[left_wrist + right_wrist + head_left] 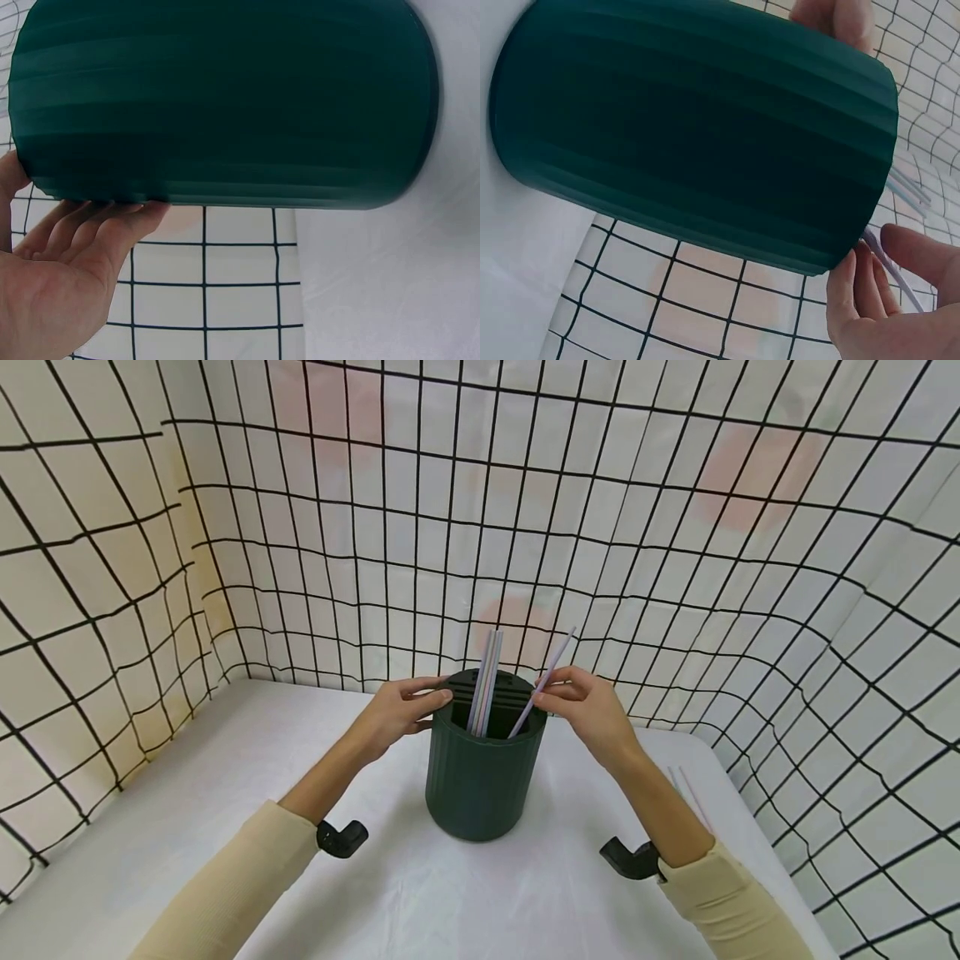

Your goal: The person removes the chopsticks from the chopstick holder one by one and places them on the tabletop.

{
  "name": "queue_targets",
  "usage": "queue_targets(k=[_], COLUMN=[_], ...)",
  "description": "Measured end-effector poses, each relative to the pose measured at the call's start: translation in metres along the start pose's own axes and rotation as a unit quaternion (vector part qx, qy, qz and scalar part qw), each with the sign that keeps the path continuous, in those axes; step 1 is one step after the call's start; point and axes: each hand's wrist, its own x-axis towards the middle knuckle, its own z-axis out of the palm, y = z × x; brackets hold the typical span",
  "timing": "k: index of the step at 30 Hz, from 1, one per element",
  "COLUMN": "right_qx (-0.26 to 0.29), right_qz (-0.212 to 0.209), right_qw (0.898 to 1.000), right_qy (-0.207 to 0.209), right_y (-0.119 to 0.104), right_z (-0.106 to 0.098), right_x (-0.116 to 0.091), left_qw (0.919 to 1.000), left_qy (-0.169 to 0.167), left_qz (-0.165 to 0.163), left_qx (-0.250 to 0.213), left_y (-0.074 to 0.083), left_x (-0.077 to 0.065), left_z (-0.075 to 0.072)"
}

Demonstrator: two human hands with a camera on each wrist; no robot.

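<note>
A dark green ribbed bin (480, 789) stands upright on the white table, a black slatted cover (516, 692) over the back part of its mouth. My left hand (393, 714) grips the bin's left side, thumb at the rim and fingers (112, 232) along the wall. Several thin pale straws (486, 681) lean together out of the opening. At the right rim, my right hand (592, 706) pinches a purple straw (559, 652) between thumb and fingers. Its lower end is inside the opening and its upper end tilts right.
On the table, to the right, a few thin straws (693, 793) lie partly behind my right forearm. Black wire mesh (420, 560) over white cloth surrounds the table at the back and both sides. Black wrist devices (341, 839) are on both arms.
</note>
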Motion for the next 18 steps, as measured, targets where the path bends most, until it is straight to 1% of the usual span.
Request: queue_targets(k=[5,10,14,18], right_qx=[0.003,0.011,0.032,0.061], right_qz=[-0.004,-0.010,-0.017,-0.033], right_qw=[1.000,1.000,0.999,0.997], right_qy=[0.016,0.019,0.024,0.031], right_y=[0.004,0.002,-0.002,-0.013], right_z=[0.002,0.003,0.003,-0.001], right_x=[0.002,0.002,0.003,0.004], left_qw=[1.0000,1.0000,1.0000,1.0000], left_qy=[0.002,0.001,0.000,0.000], left_qz=[-0.003,-0.004,-0.003,0.002], left_qx=[-0.001,-0.007,-0.004,0.003], left_y=[0.002,0.003,0.002,0.001], left_x=[-0.001,-0.002,-0.002,-0.001], left_z=[0.000,0.000,-0.001,-0.001])
